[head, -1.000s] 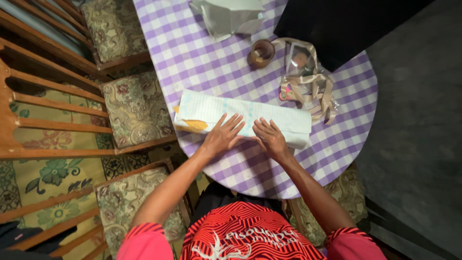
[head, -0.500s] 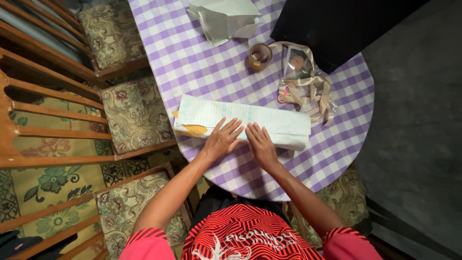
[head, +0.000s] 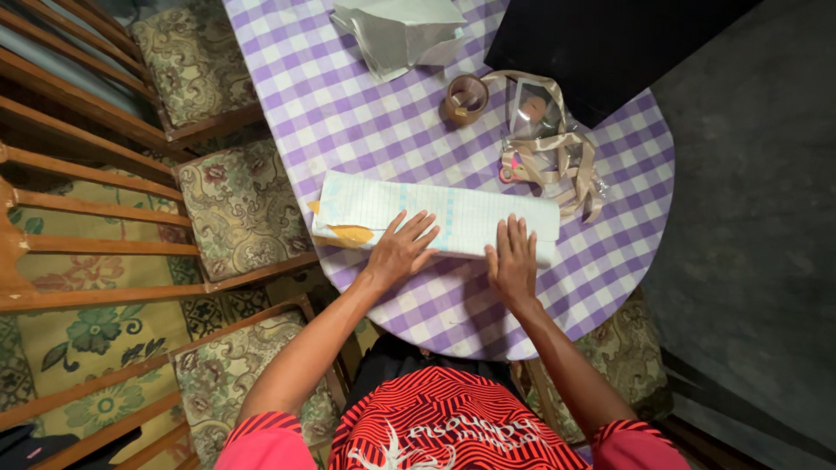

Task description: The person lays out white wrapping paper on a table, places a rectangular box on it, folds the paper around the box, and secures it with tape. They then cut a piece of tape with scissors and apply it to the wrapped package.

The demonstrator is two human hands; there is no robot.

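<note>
Nearest me, my left hand [head: 399, 251] and right hand [head: 514, 259] lie flat, fingers spread, gripping nothing, pressing the near edge of a long paper-wrapped parcel [head: 435, 218] lying across the checked tabletop [head: 366, 113]. Beyond it to the right lies tangled tape [head: 553, 157]; farther, a tape roll [head: 467, 96].

grey paper [head: 401, 33] cropped above, scissors [head: 514, 167] under tape

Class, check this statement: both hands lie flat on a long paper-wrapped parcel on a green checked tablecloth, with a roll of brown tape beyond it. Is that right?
Not quite: the head view shows the tablecloth is purple and white checked, not green. The rest holds: the left hand and right hand lie flat on the long paper-wrapped parcel, and the roll of brown tape sits beyond it.
</note>
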